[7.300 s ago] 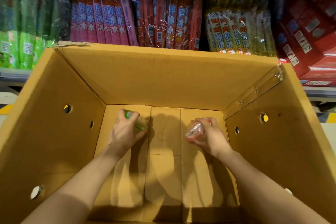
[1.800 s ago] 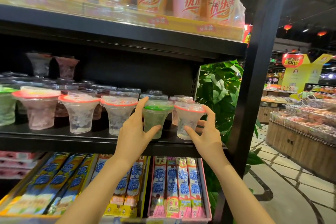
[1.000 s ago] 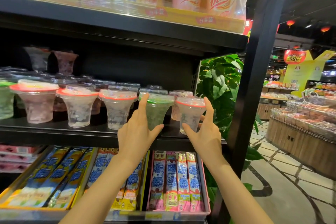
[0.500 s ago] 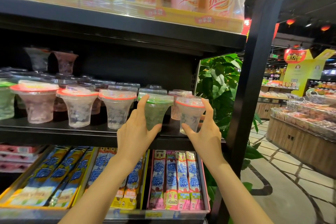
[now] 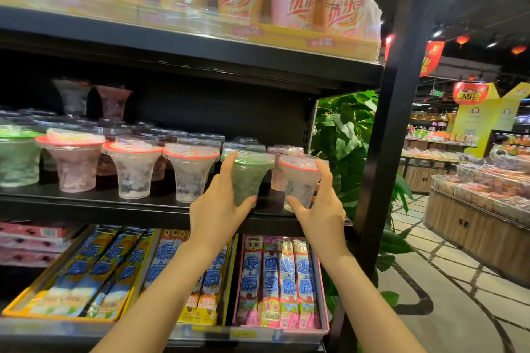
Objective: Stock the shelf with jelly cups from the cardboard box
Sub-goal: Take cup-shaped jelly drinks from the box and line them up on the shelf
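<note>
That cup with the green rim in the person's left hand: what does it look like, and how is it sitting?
The green-rimmed jelly cup is clear plastic, flaring wide at the top, with a clear domed lid and pale greenish filling. It stands upright at the front edge of the black shelf, between two red-rimmed cups. The left hand holds it, forefinger by the rim, thumb near the base.

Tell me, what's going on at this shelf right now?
A person is stocking jelly cups. The left hand grips a green-lidded cup and the right hand grips a red-lidded cup, both at the right end of the front row on the black middle shelf. The cups seem to be on the shelf, not yet released.
</note>
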